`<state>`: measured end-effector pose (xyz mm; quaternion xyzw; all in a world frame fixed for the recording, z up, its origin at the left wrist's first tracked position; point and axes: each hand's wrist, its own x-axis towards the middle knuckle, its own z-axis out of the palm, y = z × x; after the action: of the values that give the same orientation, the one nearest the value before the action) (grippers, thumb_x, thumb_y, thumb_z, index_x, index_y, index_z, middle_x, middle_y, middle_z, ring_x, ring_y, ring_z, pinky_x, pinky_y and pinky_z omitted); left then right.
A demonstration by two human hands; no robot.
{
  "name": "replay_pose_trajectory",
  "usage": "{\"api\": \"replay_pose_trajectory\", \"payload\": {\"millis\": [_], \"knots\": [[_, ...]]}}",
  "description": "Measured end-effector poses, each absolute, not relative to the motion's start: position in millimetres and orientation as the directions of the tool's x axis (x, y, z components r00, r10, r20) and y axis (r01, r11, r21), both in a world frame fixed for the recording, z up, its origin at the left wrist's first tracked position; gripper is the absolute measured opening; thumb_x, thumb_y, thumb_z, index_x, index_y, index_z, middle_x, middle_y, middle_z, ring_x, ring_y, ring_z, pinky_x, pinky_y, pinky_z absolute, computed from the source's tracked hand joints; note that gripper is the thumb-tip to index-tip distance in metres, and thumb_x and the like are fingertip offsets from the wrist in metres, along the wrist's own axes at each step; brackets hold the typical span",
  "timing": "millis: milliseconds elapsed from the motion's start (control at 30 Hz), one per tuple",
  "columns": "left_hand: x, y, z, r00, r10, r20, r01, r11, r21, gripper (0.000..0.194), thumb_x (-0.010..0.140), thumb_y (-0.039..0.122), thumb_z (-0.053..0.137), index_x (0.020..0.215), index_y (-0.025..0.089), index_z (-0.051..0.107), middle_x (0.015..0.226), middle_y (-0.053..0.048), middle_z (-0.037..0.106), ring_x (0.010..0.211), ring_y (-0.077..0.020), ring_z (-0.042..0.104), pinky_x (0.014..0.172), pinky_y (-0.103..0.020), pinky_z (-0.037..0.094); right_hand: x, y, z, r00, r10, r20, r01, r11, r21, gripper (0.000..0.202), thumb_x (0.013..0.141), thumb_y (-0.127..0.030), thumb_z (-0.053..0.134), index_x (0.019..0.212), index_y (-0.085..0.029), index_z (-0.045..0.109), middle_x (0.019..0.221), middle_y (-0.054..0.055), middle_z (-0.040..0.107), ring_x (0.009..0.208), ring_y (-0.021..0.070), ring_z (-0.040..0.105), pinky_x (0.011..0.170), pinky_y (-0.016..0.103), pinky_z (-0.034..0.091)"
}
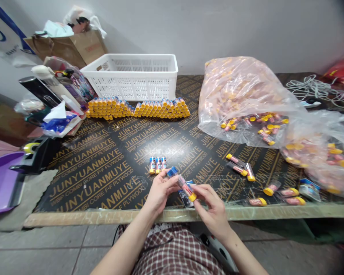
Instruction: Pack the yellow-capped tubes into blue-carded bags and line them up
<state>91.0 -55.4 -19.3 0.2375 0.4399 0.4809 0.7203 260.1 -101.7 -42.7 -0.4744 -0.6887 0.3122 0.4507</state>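
Observation:
Between my hands is a small clear tube [185,187] with pink contents and a yellow cap, tilted, with a blue printed piece at its upper left end. My left hand [159,193] pinches it near the blue end. The fingers of my right hand [213,209] grip it by the yellow cap. Beneath the tube, partly hidden, lie flat blue printed labels [184,199] at the table's front edge. Just beyond my left hand, three blue-wrapped tubes [158,165] lie side by side. Several unwrapped tubes [250,172] are scattered to the right of my right hand.
A long stack of wrapped tubes [137,109] lies before a white plastic basket [132,82]. Large clear bags [243,84] of tubes fill the right side. At left stand bottles [40,91], a black tape dispenser [38,156] and a purple dustpan [2,183].

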Motion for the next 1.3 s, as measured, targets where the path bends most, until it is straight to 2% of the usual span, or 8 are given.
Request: {"api": "replay_pose_trajectory", "payload": {"millis": [167, 233, 333, 533, 800, 1167, 1233, 1300], "knots": [[96, -65, -15, 0.346, 0.825, -0.447, -0.362, 0.557, 0.747, 0.038, 0.059, 0.033, 0.081, 0.083, 0.008, 0.066, 0.076, -0.007, 0.069, 0.062, -0.0126, 0.062, 0.061, -0.023, 0.049, 261, -97, -40, -0.168, 0.904, 0.394, 0.444, 0.426, -0.788, 0.070, 0.075, -0.010, 0.055, 0.139, -0.030, 0.033, 0.136, 0.010, 0.037, 0.122, 0.0280, 0.044, 0.099, 0.049, 0.043], [98, -69, -15, 0.380, 0.806, -0.455, -0.335, 0.578, 0.744, 0.036, 0.062, 0.036, 0.079, 0.082, 0.008, 0.068, 0.073, -0.007, 0.068, 0.060, -0.0112, 0.060, 0.057, -0.022, 0.048, 262, -96, -37, -0.219, 0.900, 0.377, 0.393, 0.435, -0.810, 0.078, 0.070, -0.008, 0.054, 0.141, -0.029, 0.028, 0.144, 0.009, 0.028, 0.128, 0.0294, 0.038, 0.100, 0.049, 0.043], [101, -72, -17, 0.410, 0.791, -0.455, -0.318, 0.591, 0.741, 0.036, 0.062, 0.038, 0.078, 0.082, 0.009, 0.069, 0.073, -0.006, 0.067, 0.059, -0.0113, 0.059, 0.057, -0.022, 0.047, 265, -96, -35, -0.311, 0.888, 0.339, 0.311, 0.432, -0.846, 0.085, 0.065, -0.006, 0.052, 0.142, -0.028, 0.023, 0.146, 0.008, 0.028, 0.130, 0.0287, 0.037, 0.102, 0.047, 0.043], [103, -77, -21, 0.432, 0.769, -0.471, -0.305, 0.617, 0.726, 0.037, 0.060, 0.037, 0.080, 0.083, 0.010, 0.069, 0.071, -0.005, 0.067, 0.059, -0.0110, 0.059, 0.057, -0.021, 0.047, 266, -99, -39, -0.364, 0.880, 0.304, 0.236, 0.403, -0.884, 0.086, 0.062, -0.006, 0.050, 0.141, -0.026, 0.026, 0.139, 0.009, 0.042, 0.125, 0.0266, 0.045, 0.103, 0.043, 0.043], [105, -78, -20, 0.435, 0.772, -0.464, -0.321, 0.614, 0.721, 0.035, 0.061, 0.035, 0.080, 0.083, 0.010, 0.069, 0.070, -0.005, 0.066, 0.058, -0.0098, 0.058, 0.055, -0.019, 0.045, 262, -100, -41, -0.292, 0.895, 0.336, 0.186, 0.398, -0.898, 0.085, 0.061, -0.007, 0.050, 0.140, -0.025, 0.027, 0.136, 0.010, 0.045, 0.122, 0.0261, 0.049, 0.100, 0.042, 0.045], [106, -79, -17, 0.421, 0.773, -0.474, -0.292, 0.610, 0.737, 0.036, 0.061, 0.038, 0.079, 0.082, 0.010, 0.067, 0.073, -0.006, 0.067, 0.060, -0.0115, 0.059, 0.057, -0.021, 0.046, 256, -100, -38, -0.304, 0.891, 0.338, 0.153, 0.396, -0.905, 0.086, 0.063, -0.006, 0.051, 0.142, -0.027, 0.022, 0.138, 0.010, 0.041, 0.122, 0.0248, 0.048, 0.101, 0.041, 0.044], [99, -72, -14, 0.392, 0.791, -0.471, -0.273, 0.588, 0.761, 0.036, 0.061, 0.040, 0.078, 0.078, 0.011, 0.066, 0.072, -0.006, 0.068, 0.059, -0.0120, 0.060, 0.057, -0.022, 0.047, 259, -94, -35, -0.347, 0.877, 0.332, 0.192, 0.413, -0.890, 0.086, 0.067, -0.011, 0.056, 0.143, -0.026, 0.018, 0.142, 0.011, 0.036, 0.123, 0.0252, 0.046, 0.102, 0.042, 0.042], [83, -58, -12, 0.289, 0.846, -0.448, -0.212, 0.513, 0.832, 0.036, 0.060, 0.042, 0.077, 0.072, 0.011, 0.064, 0.068, -0.006, 0.067, 0.057, -0.0127, 0.060, 0.056, -0.023, 0.047, 274, -82, -32, -0.333, 0.887, 0.320, 0.316, 0.425, -0.848, 0.086, 0.071, -0.021, 0.062, 0.144, -0.025, 0.016, 0.145, 0.011, 0.031, 0.124, 0.0262, 0.045, 0.104, 0.044, 0.039]]}}
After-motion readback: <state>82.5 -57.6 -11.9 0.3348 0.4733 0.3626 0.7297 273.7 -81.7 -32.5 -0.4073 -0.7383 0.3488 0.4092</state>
